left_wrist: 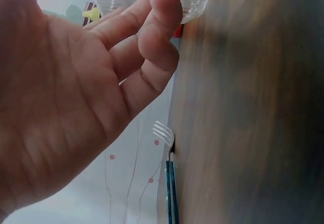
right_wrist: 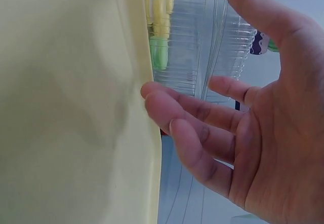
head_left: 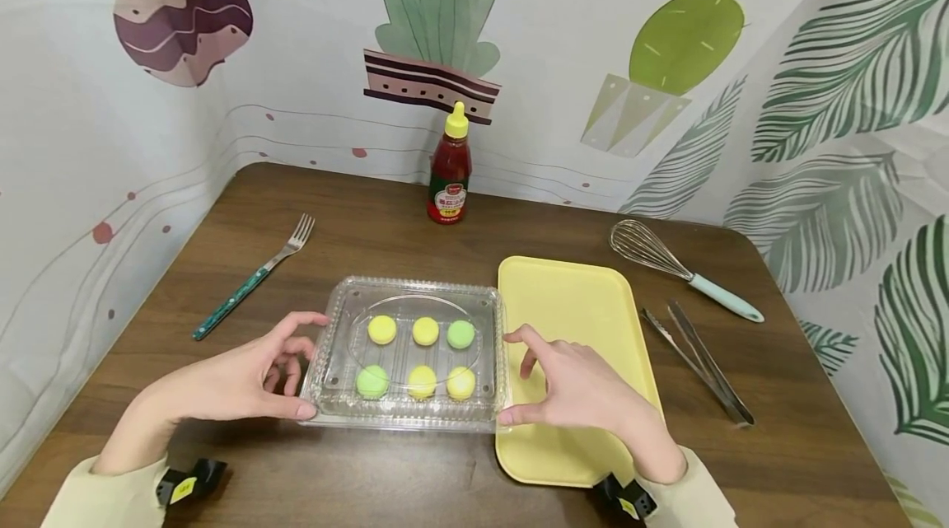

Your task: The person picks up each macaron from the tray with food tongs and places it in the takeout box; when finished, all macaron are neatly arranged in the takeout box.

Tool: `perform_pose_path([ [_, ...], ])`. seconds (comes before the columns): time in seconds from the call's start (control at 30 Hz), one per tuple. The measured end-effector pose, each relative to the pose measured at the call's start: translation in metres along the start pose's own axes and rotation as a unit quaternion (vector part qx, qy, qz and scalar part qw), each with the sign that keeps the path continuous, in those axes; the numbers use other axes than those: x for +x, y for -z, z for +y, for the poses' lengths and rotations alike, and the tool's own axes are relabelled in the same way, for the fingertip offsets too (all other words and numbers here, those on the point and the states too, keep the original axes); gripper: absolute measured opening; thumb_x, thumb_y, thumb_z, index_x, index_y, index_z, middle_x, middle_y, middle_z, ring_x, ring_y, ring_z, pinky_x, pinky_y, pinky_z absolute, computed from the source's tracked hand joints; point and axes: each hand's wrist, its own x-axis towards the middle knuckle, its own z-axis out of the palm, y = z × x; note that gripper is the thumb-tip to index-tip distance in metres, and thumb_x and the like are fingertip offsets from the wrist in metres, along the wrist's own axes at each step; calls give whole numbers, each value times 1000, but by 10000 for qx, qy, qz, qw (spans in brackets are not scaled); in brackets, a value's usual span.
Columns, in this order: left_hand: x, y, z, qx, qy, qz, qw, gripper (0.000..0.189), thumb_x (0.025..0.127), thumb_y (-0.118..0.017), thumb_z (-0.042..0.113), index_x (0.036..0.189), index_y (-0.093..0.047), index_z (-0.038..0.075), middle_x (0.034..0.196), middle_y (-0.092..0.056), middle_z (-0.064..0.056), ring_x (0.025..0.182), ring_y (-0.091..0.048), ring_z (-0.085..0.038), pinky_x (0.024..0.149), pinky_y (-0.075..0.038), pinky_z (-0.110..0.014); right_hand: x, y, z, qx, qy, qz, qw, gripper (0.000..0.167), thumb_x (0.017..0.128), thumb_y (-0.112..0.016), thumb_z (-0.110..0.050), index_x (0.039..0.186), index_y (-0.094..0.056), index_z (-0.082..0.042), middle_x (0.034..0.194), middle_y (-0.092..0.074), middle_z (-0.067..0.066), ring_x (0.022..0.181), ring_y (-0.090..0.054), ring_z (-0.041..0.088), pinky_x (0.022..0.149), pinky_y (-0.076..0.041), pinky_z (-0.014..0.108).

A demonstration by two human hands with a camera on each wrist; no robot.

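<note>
A clear plastic box [head_left: 404, 357] with a lid holds several yellow and green macarons [head_left: 425, 332] in two rows. My left hand [head_left: 237, 376] holds its left side, thumb at the front corner and forefinger farther back on the rim. On the right side, my right hand [head_left: 582, 388] grips it likewise between thumb and forefinger. In the right wrist view the other fingers [right_wrist: 197, 148] are bent loosely beside the box, over a yellow tray [right_wrist: 66, 133]. The left palm [left_wrist: 61, 97] faces its camera, with the box partly visible beyond the fingertips.
The yellow tray lies under my right hand, and the box overlaps its left edge. A fork [head_left: 255, 281] lies left, a ketchup bottle [head_left: 449, 170] stands at the back, and a whisk [head_left: 712, 291] and tongs [head_left: 708, 363] lie right. Patterned cloth [head_left: 311, 34] hangs behind the table.
</note>
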Motion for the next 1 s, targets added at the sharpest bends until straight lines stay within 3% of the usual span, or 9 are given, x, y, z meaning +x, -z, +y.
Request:
perform_pose_path([
  [0.2,1,-3,-1,-304,160,-89,9994,90,85,-82,20,147,-17,16,89,-58,-7,62,-52,-10,50,-46,-26,2,-1,-1,246,-92,-127,9996,89,69,-75,-74,138,-43,-26,95,-64,-16,57,-50,-1,64,-44,27],
  [0.33,2,-4,-3,-541,231,-169,9981,91,86,-81,16,147,-13,16,96,-62,-8,64,-53,-10,53,-48,-26,2,-2,-1,468,-108,-183,9987,89,71,-78,-69,139,-40,-26,96,-63,-16,58,-52,-1,62,-44,26],
  [0.43,3,-5,-3,-755,246,-177,9967,91,86,-80,13,147,-11,16,101,-63,-10,66,-55,-12,55,-50,-27,3,-2,0,951,-138,-295,9949,92,72,-82,-61,140,-35,-21,96,-62,-11,58,-54,3,58,-46,26],
  [0.63,4,-7,-3,-1144,111,-259,9930,83,89,-75,7,141,-11,13,108,-61,-19,72,-60,-18,61,-52,-28,7,-4,3,2103,-470,-750,9736,86,75,-88,-42,133,-32,-10,95,-60,2,51,-53,12,49,-47,28],
  [0.83,4,-7,-2,-1172,298,-232,9924,66,92,-72,7,124,-15,4,106,-59,-19,75,-60,-16,61,-53,-27,9,-5,5,2482,-390,-1200,9605,53,81,-84,-37,113,-50,-12,90,-60,5,49,-55,15,46,-47,27],
  [1.0,6,-6,-4,-1149,539,-404,9911,43,95,-68,9,117,-32,-1,94,-64,-14,67,-61,-22,56,-53,-30,12,-7,6,3192,-304,-1525,9348,28,89,-77,-23,94,-56,-5,81,-58,4,51,-58,20,47,-48,26],
])
